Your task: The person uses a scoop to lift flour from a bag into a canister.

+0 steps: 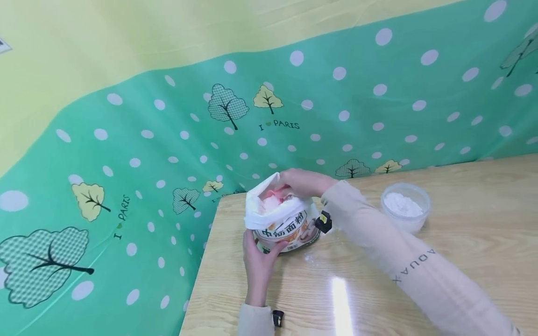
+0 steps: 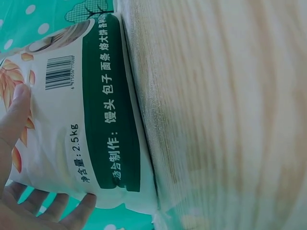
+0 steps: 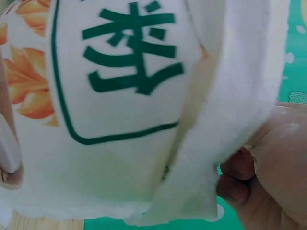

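Note:
A white flour bag (image 1: 290,228) with green and orange print stands on the table, its top edge folded outward. My left hand (image 1: 258,256) grips the bag's lower left side, thumb (image 2: 19,112) across the printed front and fingers around the side. My right hand (image 1: 300,182) reaches into the open mouth from the back right, fingers curled. A small red object (image 1: 275,192) shows at its fingertips, just above the white flour (image 1: 271,203). In the right wrist view a bit of red shows by the curled fingers (image 3: 235,179); the bag's folded rim hides the rest, and its kind cannot be made out.
A clear round tub (image 1: 409,221) holding white flour stands right of the bag, behind my right forearm. White powder (image 1: 308,256) is spilled on the wooden table (image 1: 378,289) in front of the bag. A green patterned cloth (image 1: 189,154) hangs along the back and left.

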{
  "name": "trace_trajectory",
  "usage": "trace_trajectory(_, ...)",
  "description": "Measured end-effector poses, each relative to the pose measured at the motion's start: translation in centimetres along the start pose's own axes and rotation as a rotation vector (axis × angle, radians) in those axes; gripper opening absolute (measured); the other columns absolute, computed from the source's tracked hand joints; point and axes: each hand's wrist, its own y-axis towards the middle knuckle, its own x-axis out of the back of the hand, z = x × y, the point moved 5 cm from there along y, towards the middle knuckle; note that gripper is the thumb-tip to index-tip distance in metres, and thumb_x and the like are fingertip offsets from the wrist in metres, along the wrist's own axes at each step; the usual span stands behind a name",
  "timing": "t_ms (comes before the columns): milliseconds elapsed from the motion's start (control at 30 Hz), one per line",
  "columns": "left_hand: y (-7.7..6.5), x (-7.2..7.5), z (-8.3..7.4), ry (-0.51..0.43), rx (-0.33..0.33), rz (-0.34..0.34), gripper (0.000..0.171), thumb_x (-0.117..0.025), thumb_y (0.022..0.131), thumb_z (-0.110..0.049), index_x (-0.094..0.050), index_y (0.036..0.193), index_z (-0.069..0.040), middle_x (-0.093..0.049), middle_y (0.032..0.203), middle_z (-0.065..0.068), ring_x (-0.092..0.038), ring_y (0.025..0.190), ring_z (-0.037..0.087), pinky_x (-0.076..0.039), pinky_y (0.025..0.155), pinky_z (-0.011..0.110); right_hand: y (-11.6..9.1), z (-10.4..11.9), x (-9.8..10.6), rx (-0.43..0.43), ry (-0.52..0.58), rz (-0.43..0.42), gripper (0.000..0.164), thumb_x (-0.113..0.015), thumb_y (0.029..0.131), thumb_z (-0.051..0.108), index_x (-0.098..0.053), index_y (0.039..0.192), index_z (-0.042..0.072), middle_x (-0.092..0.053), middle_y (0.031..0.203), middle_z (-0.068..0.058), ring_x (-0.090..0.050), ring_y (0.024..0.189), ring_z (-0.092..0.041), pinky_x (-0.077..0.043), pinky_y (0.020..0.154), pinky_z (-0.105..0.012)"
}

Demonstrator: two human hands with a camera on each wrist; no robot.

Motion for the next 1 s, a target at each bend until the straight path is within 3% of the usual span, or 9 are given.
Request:
trace_trajectory(300,-0.1,0.1,0.4,-0.009,0.007,0.002,0.093,-0.089,0.066,-0.044,-0.043,0.142,-0.02,-0.052,0.136,0.0,-0.048,0.13,0.021,-0.045,0.112,0.046,0.6,0.0,-1.3,-0.035,0.002,0.05,0.016,-0.061,0.098,0.016,-0.077,0.096,0.015,-0.072,0.105,0.002,-0.063,0.103,-0.017,-0.054,0.098,-0.033)
trace_trajectory(400,0.0,-0.1,0.3,-0.022,0.011,0.008,0.094,-0.089,0.066,-0.044,-0.042,0.143,-0.021,-0.051,0.137,-0.002,-0.047,0.131,0.02,-0.044,0.113,0.045,0.5,0.0,-1.2,-0.012,-0.006,0.046,0.016,-0.06,0.099,0.015,-0.076,0.096,0.015,-0.071,0.102,0.002,-0.062,0.099,-0.017,-0.055,0.094,-0.031)
trace_trajectory(567,0.2,-0.3,0.0,-0.041,0.004,0.005,0.094,-0.09,0.065,-0.042,-0.042,0.144,-0.022,-0.051,0.138,-0.001,-0.046,0.132,0.02,-0.044,0.112,0.045,0.0,-0.1,-0.8,0.042,0.029,0.031,0.018,-0.062,0.098,0.016,-0.076,0.109,0.017,-0.07,0.104,0.002,-0.06,0.093,-0.015,-0.055,0.084,-0.028)
trace_trajectory(733,0.3,-0.2,-0.1,-0.04,0.014,0.014,0.095,-0.09,0.066,-0.042,-0.04,0.145,-0.024,-0.05,0.139,-0.003,-0.047,0.132,0.019,-0.043,0.113,0.043,-0.3,-0.8,-0.6,0.027,0.089,0.025,0.02,-0.063,0.097,0.017,-0.075,0.112,0.017,-0.07,0.096,0.006,-0.06,0.09,-0.012,-0.056,0.086,-0.026)
trace_trajectory(1000,0.2,-0.3,-0.2,-0.05,-0.013,-0.003,0.093,-0.092,0.065,-0.037,-0.043,0.143,-0.018,-0.052,0.137,0.002,-0.048,0.131,0.023,-0.044,0.112,0.049,-1.2,-0.5,-0.5,0.021,0.077,0.007,0.027,-0.064,0.097,0.018,-0.071,0.122,0.016,-0.071,0.103,0.004,-0.061,0.094,-0.012,-0.056,0.09,-0.027)
